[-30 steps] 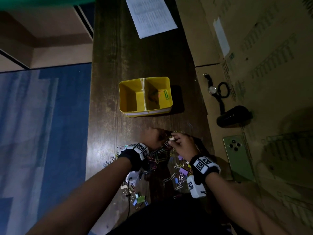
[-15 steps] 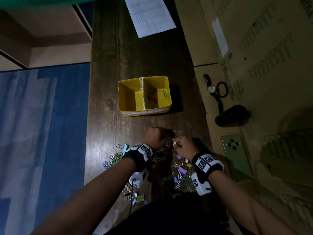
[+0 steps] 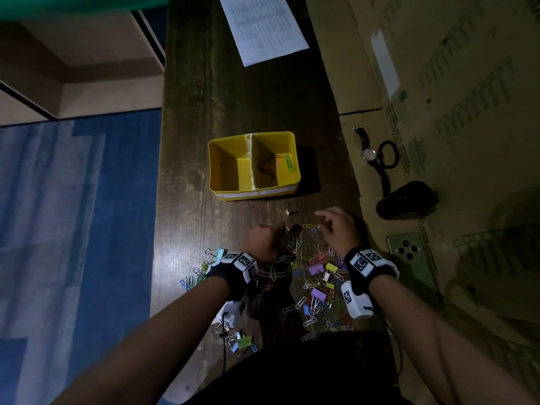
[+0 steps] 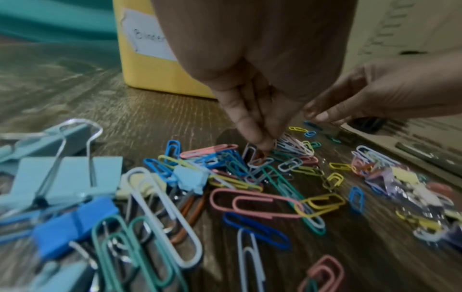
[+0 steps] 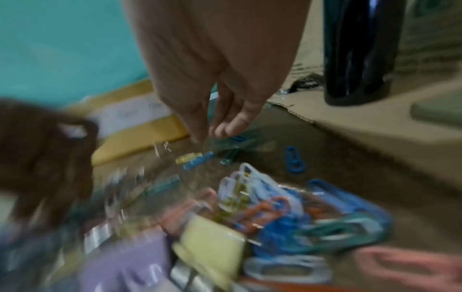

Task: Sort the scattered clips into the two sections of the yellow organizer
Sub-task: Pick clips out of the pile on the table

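The yellow organizer (image 3: 253, 194) holds a few paper clips in 1 of 2 sections; most clips (image 3: 317, 276) still litter the desk (image 3: 233, 97). Left hand (image 4: 252, 126) pinches into the pile; right hand (image 3: 339, 229) seems loosely apart, empty.

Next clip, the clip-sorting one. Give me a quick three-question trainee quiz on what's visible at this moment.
1. True or false: both sections of the yellow organizer already hold clips.
2. Multiple choice: where do the fingertips of the left hand point? A) into the organizer, B) down into the pile of paper clips on the table, C) at the green phone.
3. Fill in: the large light blue binder clip lies at the pile's ____ edge, as the person sees it.

Key
1. False: only the right section shows clips; the left looks bare.
2. B
3. left
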Available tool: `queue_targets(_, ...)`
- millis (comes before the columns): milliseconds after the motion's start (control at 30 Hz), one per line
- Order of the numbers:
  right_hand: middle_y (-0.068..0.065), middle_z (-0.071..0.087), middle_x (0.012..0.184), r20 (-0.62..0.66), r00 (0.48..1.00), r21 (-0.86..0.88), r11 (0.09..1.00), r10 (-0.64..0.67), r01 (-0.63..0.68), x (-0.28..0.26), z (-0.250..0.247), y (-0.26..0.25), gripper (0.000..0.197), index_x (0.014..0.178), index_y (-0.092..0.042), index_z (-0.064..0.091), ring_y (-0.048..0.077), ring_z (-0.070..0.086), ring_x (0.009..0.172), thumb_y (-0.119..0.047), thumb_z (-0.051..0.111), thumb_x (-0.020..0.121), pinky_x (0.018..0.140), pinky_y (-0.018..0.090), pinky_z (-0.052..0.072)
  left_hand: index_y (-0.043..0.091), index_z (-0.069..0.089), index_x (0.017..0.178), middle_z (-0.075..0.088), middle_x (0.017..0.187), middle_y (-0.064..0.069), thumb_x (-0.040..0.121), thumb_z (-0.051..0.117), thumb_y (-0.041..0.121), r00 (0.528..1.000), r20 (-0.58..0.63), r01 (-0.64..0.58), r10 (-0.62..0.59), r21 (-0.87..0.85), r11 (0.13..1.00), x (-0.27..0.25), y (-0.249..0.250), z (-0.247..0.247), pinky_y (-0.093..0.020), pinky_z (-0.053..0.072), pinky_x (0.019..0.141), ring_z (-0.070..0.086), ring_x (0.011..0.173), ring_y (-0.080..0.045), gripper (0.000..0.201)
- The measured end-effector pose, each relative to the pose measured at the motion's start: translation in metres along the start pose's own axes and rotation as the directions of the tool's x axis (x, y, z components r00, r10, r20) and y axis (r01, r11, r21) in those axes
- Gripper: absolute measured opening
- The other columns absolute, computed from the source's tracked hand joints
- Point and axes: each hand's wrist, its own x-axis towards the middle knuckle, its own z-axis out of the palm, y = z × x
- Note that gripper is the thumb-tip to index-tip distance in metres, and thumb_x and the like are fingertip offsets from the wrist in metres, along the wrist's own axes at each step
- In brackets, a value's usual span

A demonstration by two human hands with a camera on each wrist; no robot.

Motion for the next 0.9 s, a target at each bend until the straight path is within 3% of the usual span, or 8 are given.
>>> queue_targets(100,-0.003,0.038,0.142,0.152,0.981,-0.312,0.936,-0.119,0.161,-0.011,0.001,-0.004,0.045,0.136,-0.022,0.049,0.023,0.037,0.126,-0.035,0.055,0.093,0.102,0.033,0.032,0.028,0.036,0.132,0.057,0.120,-0.006,0.089,0.059,0.026,1.000,-0.013,0.007,-0.006,0.104,0.995,0.000,0.008,0.005,-0.039,0.058,0.064,0.065,0.083,-0.029,0.049)
queue_targets(200,0.000,0.023,0.152,0.307,0.936,-0.468,0.830,-0.170,0.304,-0.025,0.011,-0.012,0.064,0.143,-0.022,0.037,0.027,0.022,0.137,-0.053,0.050,0.089,0.110,0.045,0.028,0.021,0.032,0.139,0.045,0.129,-0.009,0.086,0.063,0.032,0.999,0.030,0.007,-0.014,0.201,0.979,0.003,0.015,0.013,-0.037,0.054,0.066,0.062,0.093,-0.033,0.062)
queue_targets(300,0.004,0.026,0.149,0.342,0.918,-0.450,0.823,-0.199,0.346,-0.042,0.024,-0.017,0.055,0.138,-0.016,0.042,0.027,0.023,0.136,-0.033,0.057,0.089,0.109,0.044,0.031,0.017,0.037,0.133,0.043,0.124,-0.008,0.082,0.066,0.035,0.999,0.040,0.025,-0.033,0.184,0.983,0.005,0.016,0.022,-0.045,0.057,0.072,0.062,0.094,-0.033,0.060)
queue_targets(400,0.000,0.038,0.142,0.275,0.929,-0.400,0.849,-0.249,0.346,-0.049,0.029,-0.017,0.042,0.129,-0.016,0.053,0.023,0.034,0.129,-0.015,0.057,0.088,0.106,0.037,0.036,0.019,0.039,0.130,0.045,0.121,-0.007,0.083,0.064,0.031,0.999,0.031,0.014,-0.018,0.139,0.990,0.005,0.013,0.026,-0.045,0.056,0.073,0.063,0.092,-0.032,0.055)
queue_targets(567,-0.006,0.046,0.135,0.064,0.989,-0.350,0.925,-0.133,0.147,-0.038,0.023,-0.009,0.039,0.121,-0.022,0.059,0.022,0.047,0.120,-0.009,0.062,0.084,0.096,0.038,0.047,0.024,0.033,0.141,0.037,0.133,-0.012,0.089,0.057,0.035,0.996,0.060,-0.080,0.068,0.227,0.971,-0.003,0.006,0.029,-0.045,0.058,0.071,0.061,0.098,-0.033,0.059)
queue_targets(633,-0.002,0.037,0.143,-0.042,0.998,-0.382,0.924,-0.055,0.035,-0.031,0.018,-0.003,0.044,0.127,-0.026,0.053,0.025,0.038,0.130,-0.016,0.062,0.085,0.101,0.045,0.043,0.027,0.034,0.142,0.035,0.137,-0.012,0.090,0.057,0.036,0.992,0.086,-0.109,0.087,0.287,0.952,-0.006,0.006,0.030,-0.044,0.058,0.075,0.056,0.107,-0.031,0.057)
queue_targets(733,0.001,0.015,0.157,0.004,0.999,-0.421,0.906,0.037,-0.032,-0.018,0.013,0.007,0.047,0.142,-0.027,0.036,0.027,0.014,0.144,-0.031,0.044,0.096,0.113,0.048,0.028,0.023,0.036,0.139,0.037,0.138,-0.012,0.090,0.058,0.033,0.992,0.109,-0.093,0.064,0.288,0.953,-0.002,0.005,0.032,-0.046,0.057,0.079,0.050,0.118,-0.031,0.054)
queue_targets(900,-0.006,-0.006,0.160,0.234,0.972,-0.471,0.872,-0.025,0.136,-0.028,0.020,0.005,0.054,0.148,-0.027,0.022,0.022,-0.008,0.148,-0.045,0.032,0.098,0.114,0.049,0.025,0.018,0.049,0.129,0.050,0.127,-0.008,0.084,0.068,0.023,0.999,0.033,0.015,-0.016,0.033,0.999,0.005,0.006,0.030,-0.042,0.056,0.083,0.061,0.103,-0.027,0.050)
